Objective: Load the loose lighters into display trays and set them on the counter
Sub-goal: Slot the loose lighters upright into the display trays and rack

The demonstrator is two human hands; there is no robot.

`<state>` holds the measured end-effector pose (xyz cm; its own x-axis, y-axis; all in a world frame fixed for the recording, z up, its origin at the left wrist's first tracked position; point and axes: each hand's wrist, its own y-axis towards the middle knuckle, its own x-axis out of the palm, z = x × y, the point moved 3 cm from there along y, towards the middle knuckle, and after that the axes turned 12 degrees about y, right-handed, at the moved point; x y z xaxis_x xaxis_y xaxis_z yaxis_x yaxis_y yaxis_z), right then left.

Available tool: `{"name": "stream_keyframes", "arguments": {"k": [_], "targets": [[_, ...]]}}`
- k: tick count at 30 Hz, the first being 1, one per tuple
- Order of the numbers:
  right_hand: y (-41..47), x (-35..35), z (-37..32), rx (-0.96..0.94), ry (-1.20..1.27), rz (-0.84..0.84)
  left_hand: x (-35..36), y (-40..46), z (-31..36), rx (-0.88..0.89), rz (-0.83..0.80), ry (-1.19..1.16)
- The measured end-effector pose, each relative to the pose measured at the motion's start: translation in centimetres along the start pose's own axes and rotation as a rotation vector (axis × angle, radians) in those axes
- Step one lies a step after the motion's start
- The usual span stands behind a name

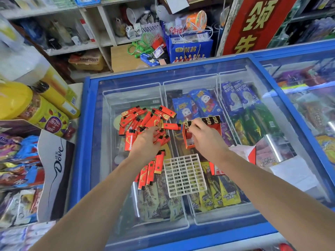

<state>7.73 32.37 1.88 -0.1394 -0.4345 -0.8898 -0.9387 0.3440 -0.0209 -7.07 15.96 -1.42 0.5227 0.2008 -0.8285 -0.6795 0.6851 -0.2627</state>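
Grid insert [184, 175]: white, empty, flat on freezer lid [235, 77], nearest.
L hand [146, 142]: fingers curled into loose red lighters [143, 122] heaped on glass.
R hand [206, 138]: fingers pinching lighter into red display tray [190, 140], part-filled, just right of heap.

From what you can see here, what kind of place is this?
Most likely a small grocery shop: a glass-topped freezer full of wrapped ice creams, shelves crowded with goods, and boxed sweets such as a Dove carton beside it.
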Motion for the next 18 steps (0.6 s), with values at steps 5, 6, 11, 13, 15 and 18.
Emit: {"name": "stream_keyframes", "arguments": {"k": [5, 6, 11, 13, 15, 18], "targets": [[0.2, -0.1, -0.5, 0.059, 0.065, 0.093, -0.7, -0.7, -0.9, -0.039, 0.038, 0.112], [0.2, -0.2, -0.8, 0.064, 0.080, 0.124, -0.9, -0.8, -1.1, -0.054, 0.052, 0.138], [0.8, -0.3, -3.0, 0.019, 0.125, 0.238, -1.6, -0.7, -2.6, -0.154, -0.011, 0.200], [1.4, 0.0, -4.3, -0.011, 0.177, 0.260, -1.7, -0.7, -3.1, -0.168, -0.026, 0.199], [2.0, 0.5, -5.6, -0.015, 0.267, 0.263, -1.8, -0.6, -3.6, -0.190, -0.034, 0.194], [2.9, 1.7, -6.8, 0.030, 0.378, 0.246, -1.7, -0.3, -4.6, -0.241, -0.034, 0.159]]}}
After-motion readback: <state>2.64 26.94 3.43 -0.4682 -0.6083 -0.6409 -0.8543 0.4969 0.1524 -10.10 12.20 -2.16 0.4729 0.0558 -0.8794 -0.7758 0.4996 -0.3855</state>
